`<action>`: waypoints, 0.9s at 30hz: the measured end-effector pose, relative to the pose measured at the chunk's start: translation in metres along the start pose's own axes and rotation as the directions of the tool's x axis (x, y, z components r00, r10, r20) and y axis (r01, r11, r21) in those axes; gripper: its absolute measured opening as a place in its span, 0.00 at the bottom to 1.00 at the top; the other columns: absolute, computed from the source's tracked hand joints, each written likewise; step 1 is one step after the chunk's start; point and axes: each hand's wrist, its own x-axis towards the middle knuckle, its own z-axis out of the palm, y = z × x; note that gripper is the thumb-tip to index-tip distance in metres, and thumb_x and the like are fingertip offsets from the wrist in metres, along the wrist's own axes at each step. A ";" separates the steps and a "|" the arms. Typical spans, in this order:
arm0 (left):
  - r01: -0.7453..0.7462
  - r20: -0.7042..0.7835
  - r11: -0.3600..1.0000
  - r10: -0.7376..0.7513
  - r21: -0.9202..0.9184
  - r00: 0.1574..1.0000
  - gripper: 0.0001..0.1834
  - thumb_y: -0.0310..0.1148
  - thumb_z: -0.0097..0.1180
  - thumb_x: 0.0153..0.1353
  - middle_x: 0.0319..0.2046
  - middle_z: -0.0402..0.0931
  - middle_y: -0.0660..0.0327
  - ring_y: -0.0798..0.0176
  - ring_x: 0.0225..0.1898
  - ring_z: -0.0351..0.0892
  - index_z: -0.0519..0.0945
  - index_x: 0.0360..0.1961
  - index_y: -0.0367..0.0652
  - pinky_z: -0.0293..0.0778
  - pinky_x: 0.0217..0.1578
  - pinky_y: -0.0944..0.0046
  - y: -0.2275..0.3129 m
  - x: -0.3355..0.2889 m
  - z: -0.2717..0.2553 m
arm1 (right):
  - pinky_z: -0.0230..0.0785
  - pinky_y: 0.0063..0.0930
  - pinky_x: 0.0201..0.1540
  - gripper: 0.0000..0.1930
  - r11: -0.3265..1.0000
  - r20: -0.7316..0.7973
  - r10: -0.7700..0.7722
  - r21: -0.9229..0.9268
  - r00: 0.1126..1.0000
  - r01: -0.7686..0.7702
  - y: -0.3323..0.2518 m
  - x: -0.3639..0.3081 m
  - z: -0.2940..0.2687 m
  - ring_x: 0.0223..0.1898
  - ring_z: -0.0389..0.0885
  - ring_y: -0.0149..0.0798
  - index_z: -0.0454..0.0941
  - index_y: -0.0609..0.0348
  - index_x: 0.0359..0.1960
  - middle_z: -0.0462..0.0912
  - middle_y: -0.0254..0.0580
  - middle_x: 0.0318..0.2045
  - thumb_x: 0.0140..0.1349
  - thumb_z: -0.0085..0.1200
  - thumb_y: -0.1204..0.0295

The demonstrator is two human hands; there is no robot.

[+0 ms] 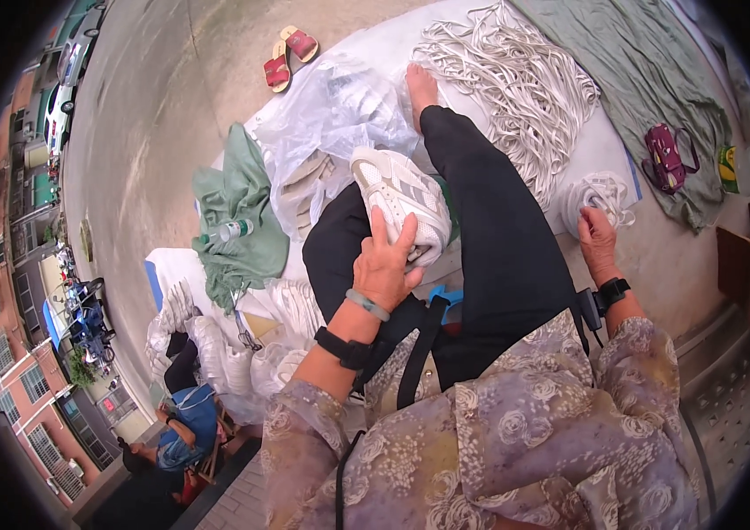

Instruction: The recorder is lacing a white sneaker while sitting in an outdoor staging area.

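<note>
My left hand (383,269) grips a white and grey sneaker (403,196) above my lap, index finger and thumb spread across its opening. The sneaker's toe points away from me, and the palm side of the hand is hidden. Out to the right, my right hand (598,237) is at a small bundle of white shoelaces (603,194), its fingers curled and pressed together at the bundle's near edge. Beyond it spreads a large heap of loose white shoelaces (516,88). Something green shows beneath the sneaker between my knees.
Clear plastic bags (339,106) with pale shoe parts lie ahead. Left are a green cloth (242,208) with a plastic bottle (232,231) and several stacked white shoes (216,353). Red sandals (290,58) lie far off. A purple bag (668,159) rests right; a person (182,433) sits lower left.
</note>
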 end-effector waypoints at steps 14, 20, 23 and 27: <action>0.065 0.357 0.998 -0.060 -0.003 0.932 0.48 0.46 0.64 0.31 0.55 0.54 0.34 0.36 0.40 0.74 0.61 0.60 0.55 0.72 0.43 0.51 -0.015 0.062 -0.029 | 0.67 0.26 0.29 0.04 0.994 0.169 -0.108 0.007 0.980 0.109 -0.021 0.004 0.024 0.24 0.75 0.39 0.75 0.63 0.31 0.76 0.45 0.24 0.53 0.51 0.79; 0.067 0.388 0.998 -0.063 0.005 0.919 0.48 0.46 0.63 0.31 0.55 0.53 0.32 0.34 0.39 0.74 0.61 0.60 0.56 0.72 0.44 0.52 -0.014 0.064 -0.032 | 0.68 0.27 0.30 0.04 0.983 0.237 -0.184 0.039 0.954 0.180 -0.027 0.005 0.027 0.26 0.76 0.40 0.75 0.62 0.32 0.76 0.46 0.23 0.54 0.51 0.78; 0.062 0.373 0.998 -0.064 0.017 0.926 0.47 0.46 0.62 0.31 0.55 0.53 0.32 0.34 0.39 0.74 0.62 0.60 0.56 0.72 0.44 0.52 -0.013 0.061 -0.029 | 0.69 0.31 0.31 0.04 1.000 0.341 -0.019 0.014 0.940 0.015 -0.023 0.005 0.029 0.27 0.78 0.44 0.75 0.61 0.31 0.78 0.46 0.23 0.53 0.51 0.76; 0.052 0.333 0.998 -0.061 0.036 0.941 0.46 0.44 0.63 0.31 0.54 0.53 0.31 0.33 0.37 0.74 0.63 0.59 0.57 0.73 0.42 0.50 -0.007 0.054 -0.031 | 0.65 0.18 0.26 0.05 0.921 0.434 0.220 0.202 0.873 -0.333 -0.017 0.032 0.035 0.22 0.71 0.23 0.75 0.63 0.31 0.75 0.31 0.21 0.56 0.50 0.74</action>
